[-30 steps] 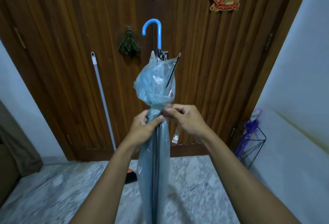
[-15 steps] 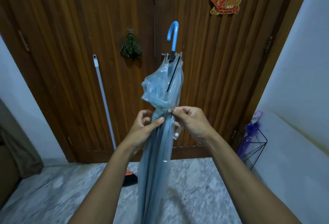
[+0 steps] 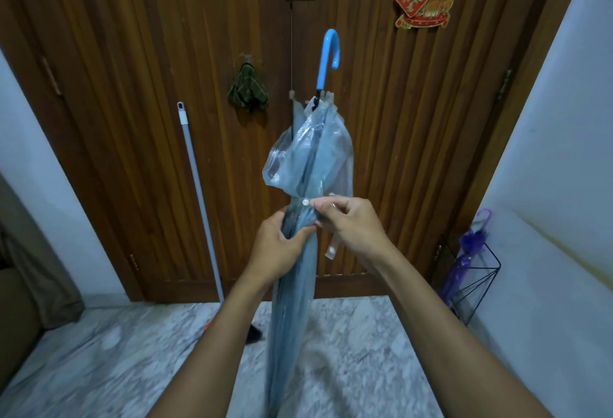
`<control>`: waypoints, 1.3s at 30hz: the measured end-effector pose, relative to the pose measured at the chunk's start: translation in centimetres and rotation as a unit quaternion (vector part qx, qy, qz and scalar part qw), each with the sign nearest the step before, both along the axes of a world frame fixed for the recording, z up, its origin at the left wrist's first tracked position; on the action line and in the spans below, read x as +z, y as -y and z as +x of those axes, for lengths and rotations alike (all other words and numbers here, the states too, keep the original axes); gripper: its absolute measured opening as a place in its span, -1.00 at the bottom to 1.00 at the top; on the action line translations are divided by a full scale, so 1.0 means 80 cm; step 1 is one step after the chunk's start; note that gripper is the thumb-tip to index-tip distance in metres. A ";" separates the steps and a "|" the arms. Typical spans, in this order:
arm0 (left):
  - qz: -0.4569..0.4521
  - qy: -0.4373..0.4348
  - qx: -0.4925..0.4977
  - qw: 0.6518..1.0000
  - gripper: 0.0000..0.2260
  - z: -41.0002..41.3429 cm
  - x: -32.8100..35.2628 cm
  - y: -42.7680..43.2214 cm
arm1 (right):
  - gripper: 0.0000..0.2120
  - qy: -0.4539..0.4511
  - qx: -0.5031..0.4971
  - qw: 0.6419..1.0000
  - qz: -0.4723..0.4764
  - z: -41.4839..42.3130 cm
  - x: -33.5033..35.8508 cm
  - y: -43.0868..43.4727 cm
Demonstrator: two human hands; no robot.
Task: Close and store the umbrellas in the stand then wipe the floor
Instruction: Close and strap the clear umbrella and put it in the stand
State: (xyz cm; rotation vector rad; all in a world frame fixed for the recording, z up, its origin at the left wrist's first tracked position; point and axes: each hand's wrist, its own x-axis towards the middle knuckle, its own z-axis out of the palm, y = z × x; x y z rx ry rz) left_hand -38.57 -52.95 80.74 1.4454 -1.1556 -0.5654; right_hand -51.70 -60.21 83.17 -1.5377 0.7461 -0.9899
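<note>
Umbrella first: the translucent pale-blue plastic umbrella with the curved blue handle (image 3: 300, 218) stands upright right between your hands, handle up toward the wooden door (image 3: 132, 85), tip down out of view at the marble floor (image 3: 99, 351). Your left hand (image 3: 282, 248) is wrapped around the bunched canopy; your right hand (image 3: 351, 222) pinches the clear strap by its white snap button (image 3: 305, 202), not fastened yet I'd say. Once it's snapped, the black wire stand (image 3: 477, 281) holding the purple umbrella (image 3: 464, 258) sits low off to your right, so the right hand's nearer.
</note>
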 end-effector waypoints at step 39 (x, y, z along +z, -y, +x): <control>-0.096 -0.131 -0.013 0.987 -0.66 -0.026 0.022 -0.009 | -0.77 0.061 0.011 0.995 0.076 -0.022 0.025 0.001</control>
